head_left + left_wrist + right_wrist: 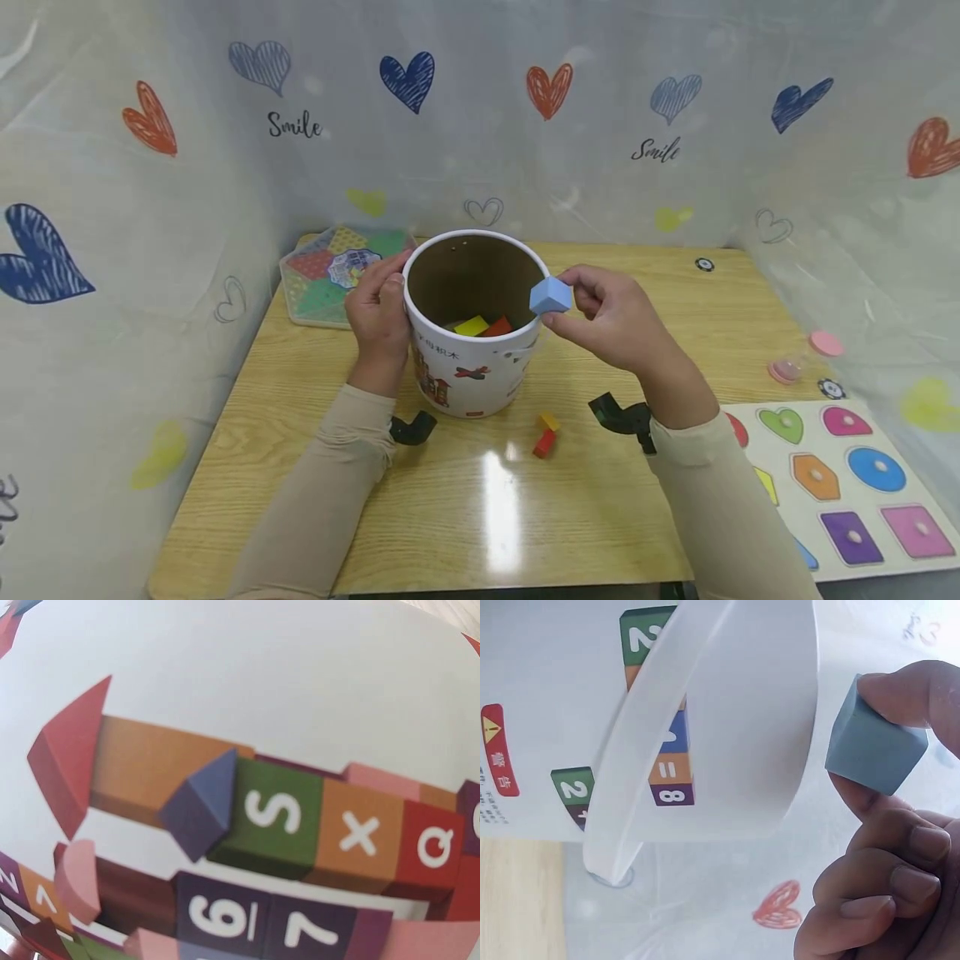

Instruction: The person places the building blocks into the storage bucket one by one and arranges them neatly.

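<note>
A white bucket [468, 375] with printed letter-block pictures stands upright on the table, its top uncovered. Inside it a yellow block [472, 326] and a red block [498, 327] show; anything deeper is hidden. My left hand [381, 321] holds the bucket's left side close to the rim, its fingers partly out of sight. Between thumb and forefinger my right hand [611, 317] pinches a light blue block [551, 296] beside the right rim. The right wrist view shows this blue block [877, 742] near the bucket's edge, the other fingers curled below it.
On the table in front of the bucket lie a small orange block [549, 420] and a red block [544, 443]. A patterned plastic box [318, 283] is behind left. A shape puzzle board [817, 533] and a pink sand timer [802, 360] are at the right.
</note>
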A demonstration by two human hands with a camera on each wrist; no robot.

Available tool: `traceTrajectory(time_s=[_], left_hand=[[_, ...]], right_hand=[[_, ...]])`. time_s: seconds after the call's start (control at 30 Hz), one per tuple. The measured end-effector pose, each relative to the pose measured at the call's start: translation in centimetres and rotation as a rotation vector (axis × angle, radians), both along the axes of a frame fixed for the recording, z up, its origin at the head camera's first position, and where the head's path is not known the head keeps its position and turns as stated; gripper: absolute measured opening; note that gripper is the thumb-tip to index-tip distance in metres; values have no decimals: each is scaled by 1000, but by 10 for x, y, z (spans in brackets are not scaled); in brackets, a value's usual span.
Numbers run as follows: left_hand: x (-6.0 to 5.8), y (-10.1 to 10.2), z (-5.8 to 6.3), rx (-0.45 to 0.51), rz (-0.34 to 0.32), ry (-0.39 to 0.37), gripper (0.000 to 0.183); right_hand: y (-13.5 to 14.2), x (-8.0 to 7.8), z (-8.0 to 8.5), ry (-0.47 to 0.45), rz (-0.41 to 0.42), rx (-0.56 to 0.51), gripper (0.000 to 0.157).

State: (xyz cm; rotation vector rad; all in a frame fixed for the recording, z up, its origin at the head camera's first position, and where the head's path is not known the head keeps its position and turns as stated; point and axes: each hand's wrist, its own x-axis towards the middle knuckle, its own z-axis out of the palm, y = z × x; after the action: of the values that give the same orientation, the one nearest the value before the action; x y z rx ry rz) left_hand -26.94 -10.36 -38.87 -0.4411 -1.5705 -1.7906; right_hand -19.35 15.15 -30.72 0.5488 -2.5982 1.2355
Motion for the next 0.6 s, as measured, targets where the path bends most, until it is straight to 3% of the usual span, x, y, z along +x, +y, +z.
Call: traceTrajectory(time_s=[0.13, 0.6], left_hand=[[1, 0, 2, -5, 21, -19, 33], [2, 0, 2, -19, 18, -49, 33]], right_hand=[[-8, 2, 7, -2, 23, -6, 17], [-9, 1, 3, -24, 24, -8, 19]])
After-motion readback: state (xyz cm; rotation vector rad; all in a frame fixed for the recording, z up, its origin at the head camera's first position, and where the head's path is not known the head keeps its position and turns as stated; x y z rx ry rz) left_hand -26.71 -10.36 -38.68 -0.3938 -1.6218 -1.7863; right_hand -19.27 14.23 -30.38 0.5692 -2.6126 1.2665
